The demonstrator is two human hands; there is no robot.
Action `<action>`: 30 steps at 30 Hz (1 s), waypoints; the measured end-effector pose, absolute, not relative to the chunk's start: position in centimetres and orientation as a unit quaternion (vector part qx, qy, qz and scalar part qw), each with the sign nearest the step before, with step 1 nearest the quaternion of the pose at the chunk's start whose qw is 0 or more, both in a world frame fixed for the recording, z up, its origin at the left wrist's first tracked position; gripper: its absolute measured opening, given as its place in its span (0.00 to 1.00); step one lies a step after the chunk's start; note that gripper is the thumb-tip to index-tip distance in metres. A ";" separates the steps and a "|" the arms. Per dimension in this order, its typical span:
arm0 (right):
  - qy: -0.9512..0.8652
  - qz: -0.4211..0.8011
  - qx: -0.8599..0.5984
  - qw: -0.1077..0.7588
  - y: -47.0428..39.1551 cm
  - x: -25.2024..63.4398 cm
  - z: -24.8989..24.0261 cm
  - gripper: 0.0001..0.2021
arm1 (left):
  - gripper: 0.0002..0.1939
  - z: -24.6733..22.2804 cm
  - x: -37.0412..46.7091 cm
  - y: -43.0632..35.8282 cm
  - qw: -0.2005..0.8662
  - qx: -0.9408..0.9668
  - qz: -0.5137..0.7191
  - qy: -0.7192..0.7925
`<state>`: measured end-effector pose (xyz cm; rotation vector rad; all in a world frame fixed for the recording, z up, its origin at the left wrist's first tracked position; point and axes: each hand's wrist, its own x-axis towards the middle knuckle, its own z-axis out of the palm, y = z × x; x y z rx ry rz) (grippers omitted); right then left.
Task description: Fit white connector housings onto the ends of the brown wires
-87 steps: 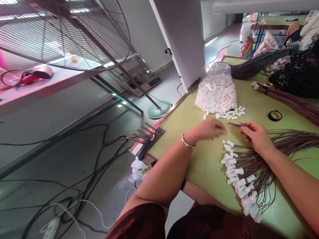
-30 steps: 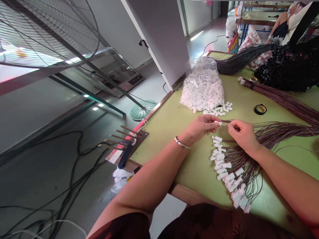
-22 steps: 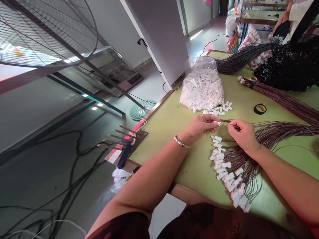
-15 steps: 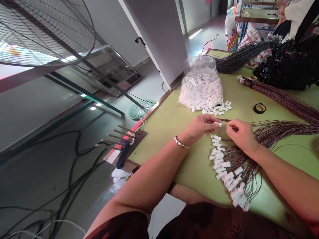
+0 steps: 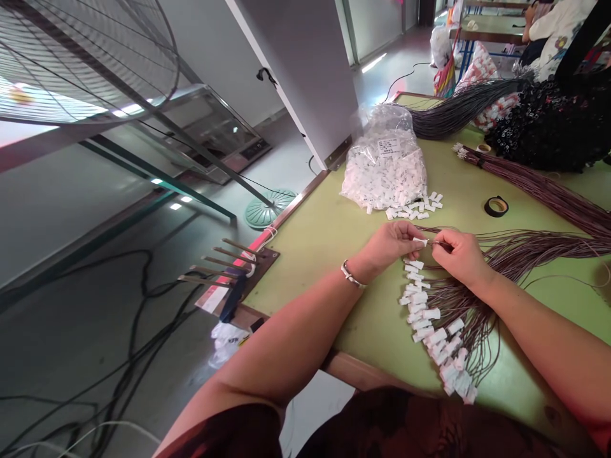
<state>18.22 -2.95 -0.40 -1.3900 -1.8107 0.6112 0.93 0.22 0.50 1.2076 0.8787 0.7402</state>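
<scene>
Between thumb and fingers, my left hand [image 5: 392,247] pinches a white plastic connector housing [image 5: 420,242]. My right hand [image 5: 457,253] is closed on a thin dark wire [image 5: 435,242], its end pointing at the housing. Whether the wire tip is inside the housing is too small to tell. Below both hands, a row of white connectors [image 5: 436,340] lies on the green tabletop [image 5: 305,280], fixed to the ends of a brown wire bundle [image 5: 515,257]. Past my left hand are loose white housings [image 5: 415,208] and a clear bag [image 5: 386,162] full of them.
A black tape roll [image 5: 496,206] and a tied brown wire bundle [image 5: 534,181] lie at the right. Behind are black wires [image 5: 468,108] and a black heap [image 5: 548,127]. A pronged rack [image 5: 238,267] sits at the left table edge, beside a fan [image 5: 95,57]. Another person [image 5: 554,38] is at the back.
My left hand and the housing have shifted slightly right, closer to my right hand. Less bare wire shows between them. The person at the back has moved a little.
</scene>
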 end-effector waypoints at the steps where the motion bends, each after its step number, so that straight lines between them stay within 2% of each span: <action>1: -0.714 0.233 -0.545 0.372 -3.0 18.2 -0.4 0.06 | 0.09 0.4 1.0 0.2 0.673 0.539 0.326 0.389; 14: -0.735 0.193 -0.557 0.337 -2.9 17.8 -0.8 0.05 | 0.09 -0.5 1.8 0.1 0.666 0.539 0.307 0.415; 21: -0.714 0.210 -0.565 0.355 -2.8 17.8 -1.0 0.05 | 0.08 -0.6 1.8 0.0 0.653 0.551 0.323 0.408; 27: -0.703 0.292 -0.551 0.341 -2.8 18.0 -0.6 0.06 | 0.08 0.1 0.8 0.4 0.645 0.593 0.272 0.398; 30: -0.685 0.337 -0.541 0.353 -2.8 18.2 -0.3 0.07 | 0.08 1.2 -1.1 1.0 0.610 0.666 0.177 0.392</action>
